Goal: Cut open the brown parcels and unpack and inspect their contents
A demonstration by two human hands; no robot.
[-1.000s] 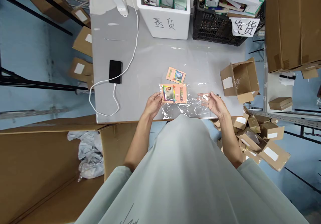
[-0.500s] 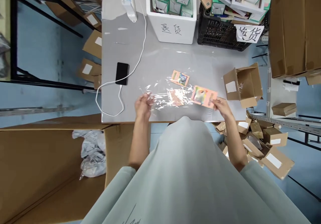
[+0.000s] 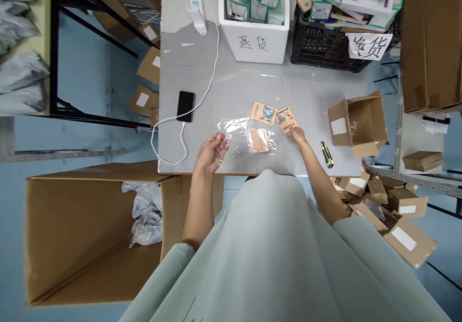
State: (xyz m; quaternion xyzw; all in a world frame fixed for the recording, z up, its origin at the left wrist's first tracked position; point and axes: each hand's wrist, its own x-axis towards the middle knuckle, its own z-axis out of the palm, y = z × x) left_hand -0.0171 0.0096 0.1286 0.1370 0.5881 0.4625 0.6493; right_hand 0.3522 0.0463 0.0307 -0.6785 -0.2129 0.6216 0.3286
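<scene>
My left hand [image 3: 212,149] pinches the edge of a clear plastic bag [image 3: 234,141] low over the grey table. At the bag's other end lies a pale pink card or small packet [image 3: 259,140], and I cannot tell if it is inside or under the film. The fingers of my right hand [image 3: 297,135] are closed on the lower end of a pink printed card [image 3: 286,119] with a colourful picture. Its top left corner meets a second printed card [image 3: 264,113], which lies on the table just left of it.
A black phone [image 3: 185,106] with a white cable lies left. A yellow-black utility knife [image 3: 327,154] and an open cardboard box [image 3: 358,124] are at the right. Behind stand a white bin [image 3: 252,43] and a black crate [image 3: 325,47]. A large carton [image 3: 90,235] stands lower left.
My right hand has brought its card left and down beside the other printed card. The utility knife has come into sight. My left hand still holds the plastic, and the view has shifted slightly.
</scene>
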